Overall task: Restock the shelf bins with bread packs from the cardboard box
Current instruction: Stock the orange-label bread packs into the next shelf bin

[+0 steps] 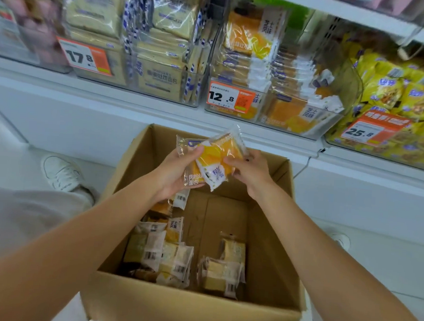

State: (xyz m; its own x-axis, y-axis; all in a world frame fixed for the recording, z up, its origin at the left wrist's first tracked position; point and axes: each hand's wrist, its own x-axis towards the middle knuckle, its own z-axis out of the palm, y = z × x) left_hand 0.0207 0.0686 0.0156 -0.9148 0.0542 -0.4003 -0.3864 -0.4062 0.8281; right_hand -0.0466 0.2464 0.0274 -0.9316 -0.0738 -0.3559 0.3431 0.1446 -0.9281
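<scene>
I have my left hand point(177, 173) and right hand point(250, 170) curled around a small stack of orange bread packs point(211, 160), perhaps 2, above the open cardboard box point(270, 239). More packs point(164, 254) lie inside; the clear bin point(266, 121) tagged 12.8 sits just beyond.

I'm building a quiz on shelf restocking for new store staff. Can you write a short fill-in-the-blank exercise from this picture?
1. The left hand and right hand hold orange bread packs above the open ____.
2. The price tag on the clear bin of matching orange packs reads ____.
3. The tag on the bin to its left reads ____.
4. A white ____ shows on the floor, left of the box.

Missing words: cardboard box; 12.8; 17.8; shoe
</scene>
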